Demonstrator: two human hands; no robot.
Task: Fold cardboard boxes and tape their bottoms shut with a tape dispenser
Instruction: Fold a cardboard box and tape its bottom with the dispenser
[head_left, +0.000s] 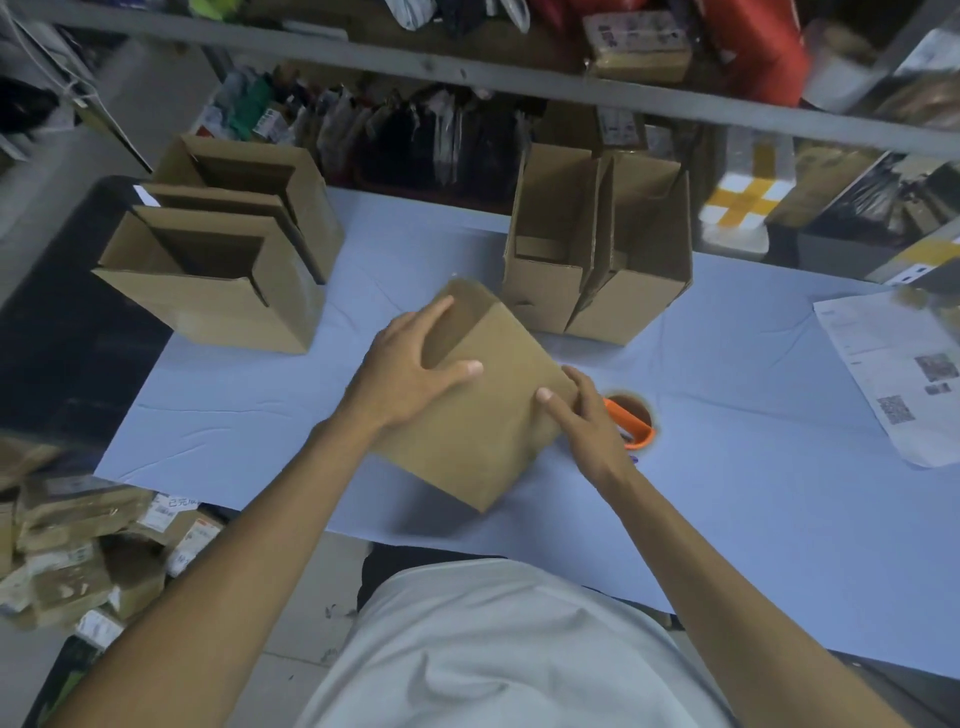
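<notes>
Both hands work mid-table: left hand (415, 358) and right hand (587, 415) curl around a tilted box (483, 415). Four boxes (218, 260) stand folded; tape dispenser (631, 421) lies unused beside it, so taping probably remains.

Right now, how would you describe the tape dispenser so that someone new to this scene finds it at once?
Start at the light blue table cover. Near its middle, both hands hold a tilted cardboard box. The tape dispenser lies on the cover just behind the right hand, partly hidden by it. It is the only orange thing among the brown boxes.
</notes>
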